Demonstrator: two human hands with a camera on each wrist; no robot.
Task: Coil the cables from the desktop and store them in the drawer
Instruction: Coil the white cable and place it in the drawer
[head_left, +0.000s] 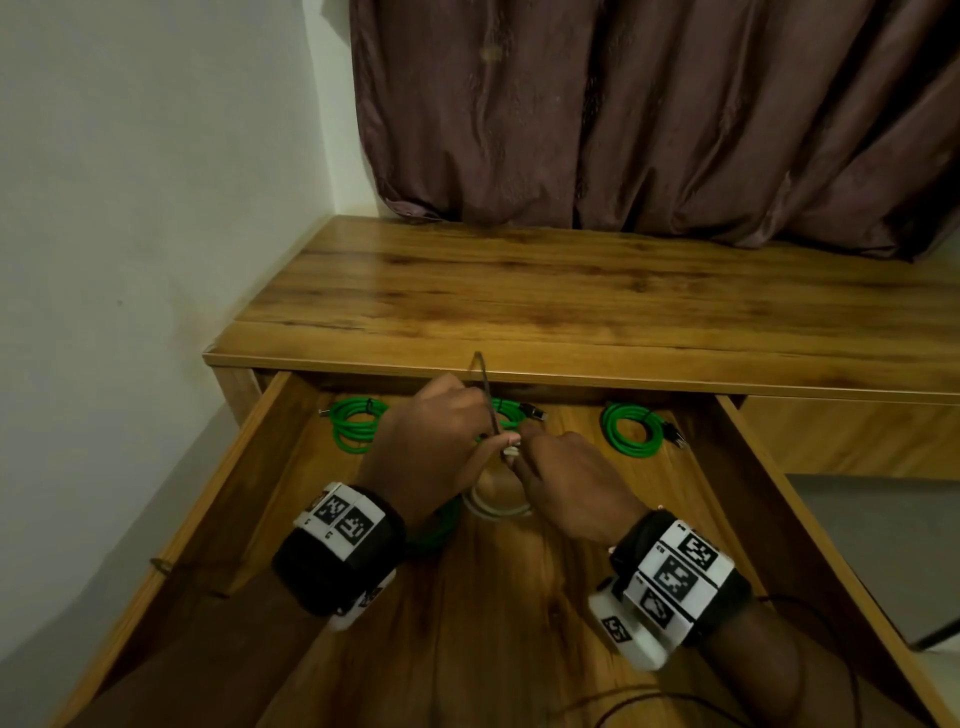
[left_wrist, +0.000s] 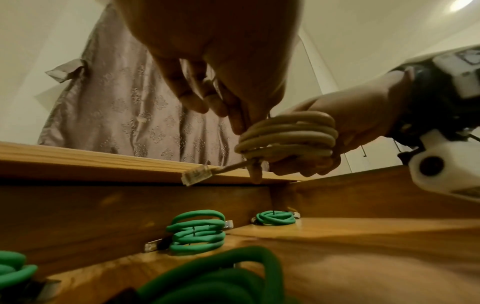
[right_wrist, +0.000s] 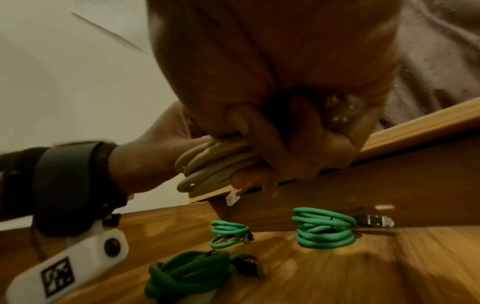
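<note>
The pale cable coil (left_wrist: 288, 135), several stacked loops with a clear plug dangling, is held above the middle of the open drawer (head_left: 810, 525). The right hand (head_left: 571, 486) clasps the bundle, probably to keep the loops together, while the left hand (head_left: 434, 441) pinches a thin tie (head_left: 485, 395) running toward twelve o'clock. Green coils (head_left: 358, 423) lie at ten, twelve and two o'clock.

Left hand (left_wrist: 221, 67) from below, fingertips (left_wrist: 235, 121) pinching a thin tie at the top of a beige coiled cable (left_wrist: 288, 135). Right hand (left_wrist: 345, 127) grips the coil; clear plug (left_wrist: 196, 175) sticks out left. Green coils (left_wrist: 197, 233) (left_wrist: 275, 218) lie on the open drawer's floor (left_wrist: 363, 246), another blurred nearest the camera (left_wrist: 221, 281).
</note>
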